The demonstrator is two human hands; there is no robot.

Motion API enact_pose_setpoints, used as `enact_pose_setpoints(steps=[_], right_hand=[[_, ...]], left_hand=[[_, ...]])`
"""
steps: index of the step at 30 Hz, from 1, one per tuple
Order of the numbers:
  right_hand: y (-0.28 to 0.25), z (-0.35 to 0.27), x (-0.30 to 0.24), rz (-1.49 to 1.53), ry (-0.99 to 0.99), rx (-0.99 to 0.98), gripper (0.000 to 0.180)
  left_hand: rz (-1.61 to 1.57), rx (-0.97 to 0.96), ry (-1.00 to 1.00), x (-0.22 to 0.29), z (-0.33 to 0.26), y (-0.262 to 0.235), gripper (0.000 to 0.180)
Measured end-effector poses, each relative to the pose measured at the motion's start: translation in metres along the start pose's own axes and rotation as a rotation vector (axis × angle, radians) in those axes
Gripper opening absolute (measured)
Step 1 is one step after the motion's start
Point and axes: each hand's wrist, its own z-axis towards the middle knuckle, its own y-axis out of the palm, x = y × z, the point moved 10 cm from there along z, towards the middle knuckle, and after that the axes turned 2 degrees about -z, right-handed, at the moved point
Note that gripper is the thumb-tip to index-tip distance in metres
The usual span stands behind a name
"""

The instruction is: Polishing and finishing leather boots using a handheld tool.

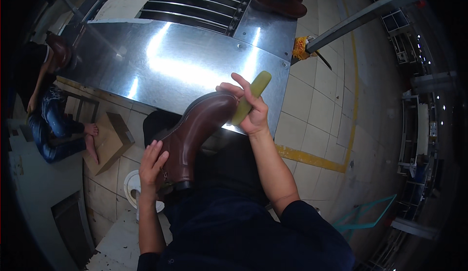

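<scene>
A dark reddish-brown leather boot (pixel 207 124) is held over my lap, at the near edge of the metal table. Its rounded toe points up and right, and a small metal fitting shows near its lower end. My left hand (pixel 152 166) grips that lower end from the left side, fingers lying against the leather. In my right hand (pixel 256 115) is a yellow-green bar (pixel 258 88), slanted upward between thumb and fingers. The bar's lower end is beside the boot's toe, and some right-hand fingers reach behind the toe. Whether the bar touches the leather I cannot tell.
Before me stretches a shiny metal table (pixel 195 51) with a rack of metal bars (pixel 195 0) beyond. More brown boots (pixel 278 0) stand at the far right corner. At left, another person (pixel 53 120) sits near a brown boot (pixel 58 51) and a cardboard box (pixel 112 141).
</scene>
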Motion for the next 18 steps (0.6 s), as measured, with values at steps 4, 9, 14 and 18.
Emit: enact_pose_setpoints(steps=[4,9,14,18], right_hand=[[0.001,-0.007,-0.003,-0.081,-0.018,-0.067,0.058],[-0.002,-0.009,-0.003,-0.121,-0.034,-0.053,0.058],[-0.008,-0.013,-0.005,-0.111,-0.032,-0.036,0.057],[-0.012,-0.02,-0.009,-0.114,-0.024,-0.057,0.057]], left_hand=[[0.095,-0.055,0.059,0.008,0.012,-0.006,0.049],[0.11,-0.059,0.069,0.015,0.02,-0.01,0.047],[0.146,-0.086,0.081,0.023,0.024,-0.013,0.048],[0.247,-0.072,0.151,0.035,0.028,-0.021,0.048]])
